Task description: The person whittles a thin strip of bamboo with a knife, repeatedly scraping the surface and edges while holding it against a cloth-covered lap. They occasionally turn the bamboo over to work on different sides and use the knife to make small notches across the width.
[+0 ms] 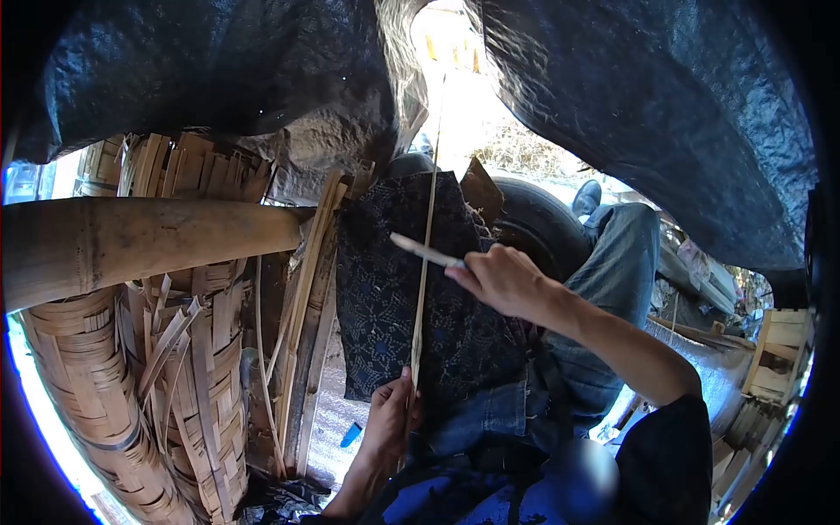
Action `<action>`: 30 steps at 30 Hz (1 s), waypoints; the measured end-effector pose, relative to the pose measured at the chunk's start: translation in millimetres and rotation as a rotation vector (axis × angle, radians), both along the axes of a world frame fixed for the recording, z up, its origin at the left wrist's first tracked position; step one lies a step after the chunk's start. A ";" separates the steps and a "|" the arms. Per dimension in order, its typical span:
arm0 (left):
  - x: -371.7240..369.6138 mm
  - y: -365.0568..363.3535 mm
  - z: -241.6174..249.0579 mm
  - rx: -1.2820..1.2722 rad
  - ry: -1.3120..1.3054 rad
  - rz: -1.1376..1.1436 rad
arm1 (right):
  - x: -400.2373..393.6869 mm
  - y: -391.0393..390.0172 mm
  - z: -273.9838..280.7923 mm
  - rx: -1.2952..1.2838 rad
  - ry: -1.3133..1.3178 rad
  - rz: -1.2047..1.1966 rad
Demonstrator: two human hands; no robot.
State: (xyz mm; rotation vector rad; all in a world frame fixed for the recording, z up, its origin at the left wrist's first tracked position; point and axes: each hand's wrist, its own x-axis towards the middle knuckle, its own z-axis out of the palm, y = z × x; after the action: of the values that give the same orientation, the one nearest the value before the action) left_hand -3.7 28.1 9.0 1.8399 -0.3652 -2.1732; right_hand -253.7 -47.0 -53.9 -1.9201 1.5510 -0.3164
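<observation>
My left hand (390, 411) is closed around the lower part of a long, thin bamboo strip (419, 324). The strip runs nearly straight up from there, over my lap and towards the bright opening ahead. In my right hand (503, 276) is a knife (420, 248), gripped by its handle with the blade pointing left. The blade overlaps the strip in this view, well above my left hand. Beneath both lies a dark patterned cloth (381, 328), spread across my lap and leg.
A thick bamboo pole (149, 243) juts in from the left, above woven bamboo baskets (79, 376). Split bamboo pieces (302, 324) lean beside my left side. A tire (547, 223) is ahead; black sheeting (647, 114) hangs overhead. A wooden crate (777, 354) stands right.
</observation>
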 end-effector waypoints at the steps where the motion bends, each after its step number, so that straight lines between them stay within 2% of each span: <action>1: -1.0 0.0 0.3 0.002 0.004 0.001 | -2.9 -8.8 -8.5 0.060 0.044 0.002; 2: -1.6 0.0 0.8 0.003 0.006 0.003 | -11.4 -11.7 -34.8 -0.060 0.154 0.072; 3: -1.6 0.6 1.7 -0.003 0.001 0.004 | -23.4 -17.8 -57.8 -0.296 0.203 0.105; 5: -0.5 1.1 3.9 0.007 0.022 0.022 | -38.6 -46.1 -42.0 0.181 0.202 0.024; 7: -4.5 2.7 11.9 0.009 0.023 0.000 | -62.8 -58.4 -70.0 -0.061 0.270 0.092; 8: -10.3 5.2 17.5 0.011 -0.002 -0.059 | -64.9 -59.6 -77.4 0.029 0.251 -0.091; 9: -11.6 5.8 19.8 0.010 -0.027 -0.115 | -65.7 -60.1 -70.9 0.018 0.256 -0.104; 10: -1.8 6.3 13.6 0.092 0.093 -0.005 | -63.5 -59.4 -65.3 -0.052 0.142 -0.213; 11: 3.9 1.4 12.5 0.087 0.091 0.003 | -59.6 -56.6 -59.7 -0.117 0.023 -0.313; 12: 9.7 -1.9 12.7 0.055 0.210 0.052 | -58.3 -50.9 -45.5 -0.009 -0.027 -0.373; 13: 16.2 -4.9 11.6 0.022 0.330 0.098 | -57.7 -43.6 -38.7 -0.009 -0.028 -0.364; 14: 24.8 -8.5 3.4 -0.050 0.273 -0.076 | -59.2 -35.4 -33.8 -0.022 -0.030 -0.400; 15: 21.1 -12.9 7.0 -0.054 0.277 -0.076 | -61.4 -27.0 -31.8 -0.038 -0.030 -0.439; 16: 14.6 -19.7 14.5 -0.058 0.201 -0.168 | -59.5 -19.8 -31.6 -0.171 -0.063 -0.440; 17: 11.1 -23.3 18.6 -0.059 0.122 -0.260 | -58.9 -11.7 -27.4 -0.170 -0.062 -0.442; 19: 11.9 -22.6 14.8 -0.060 0.083 -0.324 | -48.0 -1.9 7.8 0.045 -0.246 -0.418; 21: 12.5 -20.6 12.5 -0.035 0.119 -0.370 | -29.9 12.0 17.0 -0.026 -0.341 -0.353; 23: 14.7 -17.4 9.1 0.029 0.166 -0.326 | -16.5 20.0 24.4 -0.059 -0.376 -0.133; 24: 16.3 -15.7 8.2 0.091 0.215 -0.280 | -11.9 21.4 22.8 -0.056 -0.379 -0.137; 26: 20.0 -13.7 7.8 0.190 0.314 -0.201 | -5.8 22.3 19.0 0.021 -0.186 -0.057; 27: 22.2 -12.7 7.3 0.285 0.412 -0.117 | -5.4 20.9 19.0 0.025 -0.187 -0.057; 30: 29.6 -7.0 2.4 0.431 0.476 0.031 | -2.2 15.2 17.6 0.095 -0.144 -0.010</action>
State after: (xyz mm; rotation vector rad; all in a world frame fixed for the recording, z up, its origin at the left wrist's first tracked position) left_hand 25.9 21.1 11.4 1.4065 0.2480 -2.7210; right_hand -255.9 -31.8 -36.4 -1.7777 1.4560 -0.3699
